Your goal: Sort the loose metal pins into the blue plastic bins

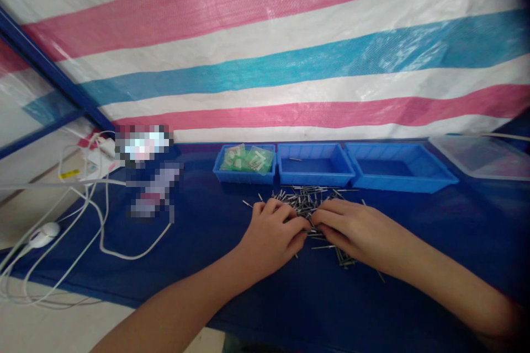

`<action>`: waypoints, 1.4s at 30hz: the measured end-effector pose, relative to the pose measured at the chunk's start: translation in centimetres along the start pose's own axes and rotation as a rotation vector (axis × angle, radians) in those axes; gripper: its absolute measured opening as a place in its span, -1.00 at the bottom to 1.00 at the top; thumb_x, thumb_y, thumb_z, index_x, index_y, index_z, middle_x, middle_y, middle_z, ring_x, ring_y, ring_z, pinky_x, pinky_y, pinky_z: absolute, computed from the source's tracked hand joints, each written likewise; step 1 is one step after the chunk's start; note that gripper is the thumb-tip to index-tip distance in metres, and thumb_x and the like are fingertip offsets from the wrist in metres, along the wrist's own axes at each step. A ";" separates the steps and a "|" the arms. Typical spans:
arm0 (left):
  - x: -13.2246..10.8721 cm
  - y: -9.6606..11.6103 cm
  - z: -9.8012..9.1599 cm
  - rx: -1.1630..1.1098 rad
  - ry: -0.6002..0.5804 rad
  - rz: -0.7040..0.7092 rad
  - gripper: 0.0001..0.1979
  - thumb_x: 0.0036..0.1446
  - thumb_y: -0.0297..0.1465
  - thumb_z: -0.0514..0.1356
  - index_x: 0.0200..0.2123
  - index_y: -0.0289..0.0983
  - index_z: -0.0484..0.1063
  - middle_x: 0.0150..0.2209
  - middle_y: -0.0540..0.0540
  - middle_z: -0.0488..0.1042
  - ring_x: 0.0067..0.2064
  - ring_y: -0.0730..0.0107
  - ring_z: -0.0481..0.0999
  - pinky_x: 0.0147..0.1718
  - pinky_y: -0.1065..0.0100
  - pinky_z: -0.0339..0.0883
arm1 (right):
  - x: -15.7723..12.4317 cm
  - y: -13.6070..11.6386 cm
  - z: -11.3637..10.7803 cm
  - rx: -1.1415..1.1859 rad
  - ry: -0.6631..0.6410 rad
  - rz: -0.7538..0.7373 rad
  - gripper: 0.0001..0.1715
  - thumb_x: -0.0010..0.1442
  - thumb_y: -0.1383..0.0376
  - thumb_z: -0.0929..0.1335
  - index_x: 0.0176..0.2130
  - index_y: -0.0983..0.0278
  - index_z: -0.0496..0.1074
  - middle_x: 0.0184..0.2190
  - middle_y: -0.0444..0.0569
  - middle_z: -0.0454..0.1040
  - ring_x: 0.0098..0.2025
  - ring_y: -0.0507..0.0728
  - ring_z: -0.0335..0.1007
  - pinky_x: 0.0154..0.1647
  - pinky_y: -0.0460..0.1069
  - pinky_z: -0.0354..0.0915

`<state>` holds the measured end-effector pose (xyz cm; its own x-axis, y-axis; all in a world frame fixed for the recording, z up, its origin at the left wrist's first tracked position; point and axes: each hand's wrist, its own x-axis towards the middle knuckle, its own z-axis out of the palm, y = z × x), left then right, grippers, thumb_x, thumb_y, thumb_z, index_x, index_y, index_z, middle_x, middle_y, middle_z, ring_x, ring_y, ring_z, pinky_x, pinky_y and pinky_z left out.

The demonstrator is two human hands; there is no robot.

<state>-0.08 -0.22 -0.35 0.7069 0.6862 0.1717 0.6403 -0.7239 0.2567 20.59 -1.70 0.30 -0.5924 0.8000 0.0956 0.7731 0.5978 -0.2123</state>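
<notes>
A loose heap of thin metal pins (307,199) lies on the dark blue table cover (215,265), in front of the blue trays. My left hand (271,234) rests on the near left side of the heap, its fingers curled and pinched toward the middle. My right hand (351,226) lies on the near right side, its fingers also curled inward. The fingertips of both hands meet over the pins; what they pinch is too small to make out. More pins (345,258) lie scattered under and behind my right hand.
Three blue trays stand in a row behind the heap: the left one (244,175) holds small green-tinted bags, the middle one (312,168) a single pin, the right one (397,171). A clear lid (482,157) lies far right. White cables (95,215) trail at the left.
</notes>
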 end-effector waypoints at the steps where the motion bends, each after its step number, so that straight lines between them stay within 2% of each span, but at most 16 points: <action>1: 0.0 0.0 0.0 0.001 0.004 -0.004 -0.84 0.25 -0.26 0.11 -0.18 -0.12 0.44 -0.19 -0.01 0.45 -0.05 0.21 0.26 -0.19 0.18 0.05 | 0.0 0.0 -0.1 0.010 -0.002 -0.005 -0.83 0.27 0.38 0.22 -0.25 0.23 0.39 -0.31 -0.06 0.38 -0.26 0.13 0.35 -0.30 0.02 0.24; 4: -0.1 0.0 0.1 0.004 0.010 -0.015 -0.83 0.22 -0.21 0.14 -0.19 -0.12 0.44 -0.18 0.00 0.45 -0.04 0.20 0.26 -0.19 0.17 0.04 | -0.1 0.2 -0.3 0.053 -0.005 -0.011 -0.92 0.20 0.29 0.32 -0.24 0.21 0.41 -0.25 -0.04 0.38 -0.20 0.16 0.34 -0.21 0.06 0.26; 7: -0.1 0.0 0.1 0.012 0.008 -0.013 -0.84 0.25 -0.23 0.11 -0.20 -0.11 0.44 -0.18 0.00 0.45 -0.05 0.20 0.26 -0.19 0.17 0.03 | -0.2 0.2 -0.5 0.068 -0.015 -0.011 -0.80 0.10 0.22 0.41 -0.23 0.20 0.42 -0.23 -0.05 0.39 -0.18 0.18 0.34 -0.18 0.08 0.27; 12: 0.0 0.2 -0.1 0.042 0.005 -0.010 -0.82 0.28 -0.26 0.06 -0.20 -0.14 0.44 -0.19 -0.02 0.44 -0.06 0.21 0.26 -0.19 0.17 0.04 | -0.1 0.3 -0.3 0.026 -0.021 -0.038 -0.90 0.20 0.35 0.32 -0.23 0.21 0.41 -0.30 -0.07 0.40 -0.24 0.14 0.37 -0.24 0.04 0.26; 16: 0.0 0.2 -0.1 0.024 0.007 0.001 -0.83 0.24 -0.25 0.11 -0.19 -0.15 0.44 -0.18 -0.04 0.43 -0.05 0.20 0.26 -0.17 0.17 0.05 | -0.1 0.3 -0.3 -0.001 0.017 -0.069 -0.85 0.24 0.41 0.27 -0.29 0.22 0.42 -0.36 -0.09 0.41 -0.30 0.10 0.37 -0.27 0.02 0.25; 19: -0.1 0.2 0.1 0.008 0.011 0.006 -0.82 0.20 -0.22 0.16 -0.18 -0.14 0.45 -0.17 -0.04 0.43 -0.04 0.19 0.25 -0.16 0.17 0.05 | -0.1 0.1 -0.5 0.021 0.039 -0.093 -0.89 0.20 0.40 0.31 -0.30 0.22 0.43 -0.34 -0.08 0.43 -0.28 0.10 0.38 -0.25 0.01 0.26; 23: -0.1 0.2 0.2 0.021 0.017 0.014 -0.83 0.25 -0.25 0.11 -0.22 -0.14 0.46 -0.18 -0.04 0.44 -0.05 0.21 0.26 -0.18 0.18 0.04 | 0.0 -0.2 -0.5 0.029 0.080 -0.120 -0.93 0.14 0.36 0.38 -0.29 0.23 0.45 -0.33 -0.08 0.44 -0.27 0.10 0.39 -0.26 0.00 0.28; 28: 0.0 0.2 0.3 0.046 0.025 0.005 -0.81 0.27 -0.25 0.08 -0.22 -0.15 0.46 -0.18 -0.03 0.45 -0.07 0.22 0.27 -0.19 0.17 0.03 | 0.2 -0.4 0.2 -0.014 0.076 -0.121 -0.90 0.19 0.39 0.33 -0.33 0.25 0.46 -0.37 -0.07 0.43 -0.31 0.11 0.39 -0.27 0.01 0.29; 35: 0.0 0.1 0.2 0.000 0.017 0.004 -0.84 0.21 -0.24 0.16 -0.20 -0.14 0.46 -0.17 -0.01 0.45 -0.04 0.22 0.28 -0.18 0.18 0.04 | 0.3 -0.5 0.3 -0.087 0.105 -0.127 -0.96 0.14 0.39 0.37 -0.34 0.27 0.46 -0.39 -0.07 0.42 -0.33 0.11 0.39 -0.29 0.01 0.25; 39: 0.0 0.1 0.3 -0.002 0.027 0.008 -0.86 0.21 -0.27 0.16 -0.21 -0.14 0.46 -0.19 -0.02 0.47 -0.06 0.23 0.29 -0.18 0.19 0.04 | 0.3 -0.2 0.4 -0.174 0.136 -0.163 -0.92 0.14 0.42 0.34 -0.38 0.28 0.44 -0.41 -0.06 0.41 -0.38 0.10 0.37 -0.34 0.00 0.22; 42: 0.1 0.1 0.3 -0.023 0.058 -0.005 -0.86 0.20 -0.26 0.17 -0.22 -0.15 0.47 -0.19 -0.02 0.48 -0.06 0.24 0.32 -0.16 0.19 0.06 | 0.3 -0.2 0.2 -0.152 0.152 -0.155 -0.87 0.18 0.43 0.29 -0.36 0.29 0.41 -0.41 -0.04 0.40 -0.37 0.12 0.37 -0.34 0.00 0.24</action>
<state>0.11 -0.23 -0.63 0.6844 0.6935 0.2253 0.6366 -0.7189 0.2791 20.24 -1.59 0.12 -0.6742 0.6901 0.2629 0.7078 0.7055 -0.0366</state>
